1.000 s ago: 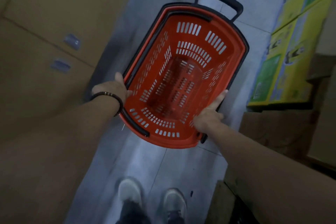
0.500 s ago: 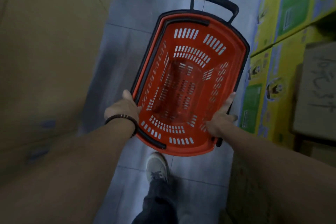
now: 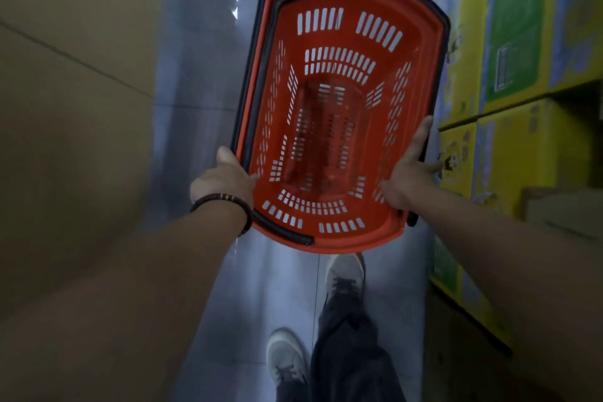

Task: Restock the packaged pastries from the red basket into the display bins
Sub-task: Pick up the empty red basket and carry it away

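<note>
The red basket (image 3: 339, 238) with black handles hangs in front of me above a grey tiled floor, and nothing lies inside it. My left hand (image 3: 225, 181) grips its left rim near the close corner, a beaded bracelet on the wrist. My right hand (image 3: 408, 176) holds the right rim, thumb inside and fingers stretched along the outer edge. No packaged pastries or display bins show in this view.
Stacked yellow and green cartons (image 3: 522, 75) line the right side of a narrow aisle. Brown cardboard boxes (image 3: 71, 91) fill the left side. My grey shoes (image 3: 287, 359) and dark trousers stand on the floor (image 3: 202, 75) below the basket.
I have walked forward along the aisle with the basket held in both hands. The cartons on the right have slid closer and my feet have swapped position.
</note>
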Available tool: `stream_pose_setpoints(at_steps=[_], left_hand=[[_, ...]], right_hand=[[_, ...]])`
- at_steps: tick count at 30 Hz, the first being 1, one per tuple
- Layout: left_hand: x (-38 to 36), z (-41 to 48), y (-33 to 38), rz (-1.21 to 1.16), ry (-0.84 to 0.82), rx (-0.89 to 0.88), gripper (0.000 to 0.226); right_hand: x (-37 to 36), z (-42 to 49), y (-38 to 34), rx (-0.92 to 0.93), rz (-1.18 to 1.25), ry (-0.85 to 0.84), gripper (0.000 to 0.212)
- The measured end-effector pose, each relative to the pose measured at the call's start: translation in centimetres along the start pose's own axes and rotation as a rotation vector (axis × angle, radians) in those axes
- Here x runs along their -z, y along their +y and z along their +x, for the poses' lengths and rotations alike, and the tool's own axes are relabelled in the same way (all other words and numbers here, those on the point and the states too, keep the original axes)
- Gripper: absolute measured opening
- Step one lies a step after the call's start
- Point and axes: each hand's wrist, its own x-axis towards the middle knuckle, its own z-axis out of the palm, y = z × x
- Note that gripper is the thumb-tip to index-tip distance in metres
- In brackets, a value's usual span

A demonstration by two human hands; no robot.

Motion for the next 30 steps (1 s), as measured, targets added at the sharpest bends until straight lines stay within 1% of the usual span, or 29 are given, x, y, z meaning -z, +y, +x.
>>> stream_pose_setpoints(at_steps=[2,5,7,10,14,17,22,27,29,30], left_hand=[[2.3,1.4,1.9,0.037,-0.016,-0.018,0.047],[5.7,3.4,4.1,0.032,-0.005,-0.062,0.053],[7.4,4.8,5.5,0.025,0.007,-0.059,0.054],[9.7,6.5,7.9,0.019,0.018,-0.041,0.053],[13.1,9.1,10.8,0.012,-0.042,-0.055,0.060],[16.1,10.8,12.7,-0.011,-0.083,-0.066,0.057],[21.7,14.5,16.4,-0.020,-0.085,-0.117,0.051],[25.9,17.3,19.6,-0.020,-0.043,-0.130,0.051],[27.3,18.6,20.7,-0.035,-0.021,-0.126,0.052],[28.2,19.3,21.5,-0.029,-0.022,-0.110,0.052]], right_hand=[[2.0,2.0,-1.7,-0.011,-0.056,-0.008,0.131],[5.1,4.6,-4.3,0.001,-0.090,0.006,0.131],[7.2,6.1,-6.0,0.008,-0.088,0.007,0.130],[9.8,8.4,-8.1,0.008,-0.148,0.008,0.129],[13.0,11.7,-10.9,0.014,-0.166,0.006,0.134],[15.7,13.8,-13.4,-0.008,-0.112,-0.016,0.133],[20.0,18.9,-17.5,-0.008,-0.085,0.078,0.132],[23.5,23.0,-20.7,0.027,-0.090,0.128,0.135],[24.8,24.6,-22.3,0.069,-0.104,0.133,0.136],[25.6,25.4,-23.2,0.062,-0.111,0.124,0.135]])
